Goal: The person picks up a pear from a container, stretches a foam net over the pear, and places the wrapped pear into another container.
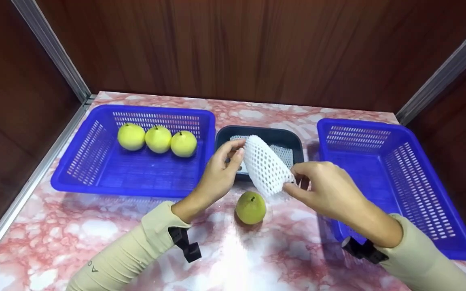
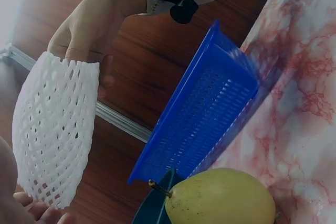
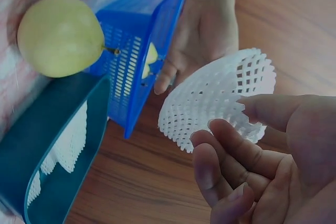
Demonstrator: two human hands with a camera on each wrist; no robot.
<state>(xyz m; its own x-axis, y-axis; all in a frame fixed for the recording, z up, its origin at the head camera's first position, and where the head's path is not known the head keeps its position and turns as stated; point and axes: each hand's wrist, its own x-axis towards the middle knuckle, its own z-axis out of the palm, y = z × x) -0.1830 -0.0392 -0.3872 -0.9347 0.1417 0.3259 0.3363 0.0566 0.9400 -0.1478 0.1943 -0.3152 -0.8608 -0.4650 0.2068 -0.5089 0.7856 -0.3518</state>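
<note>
A white foam fruit net (image 1: pixel 266 167) is stretched between both hands above the table. My left hand (image 1: pixel 220 169) holds its upper left end; in the left wrist view, the fingers of that hand (image 2: pixel 92 30) reach into the net's opening. At the lower right end, my right hand (image 1: pixel 330 188) pinches the rim between thumb and fingers, as the right wrist view of the net (image 3: pixel 210 100) also shows. Below the net, a yellow-green pear (image 1: pixel 251 207) stands on the table with its stem up.
Behind the hands, a dark tray (image 1: pixel 257 130) contains more foam nets (image 1: pixel 283 153). At left, a blue basket (image 1: pixel 136 190) has three pears (image 1: pixel 158 139) along its back. Another blue basket (image 1: pixel 419 141) stands at right on the marbled table (image 1: pixel 95 230). Wooden panels (image 1: pixel 233 48) enclose the table.
</note>
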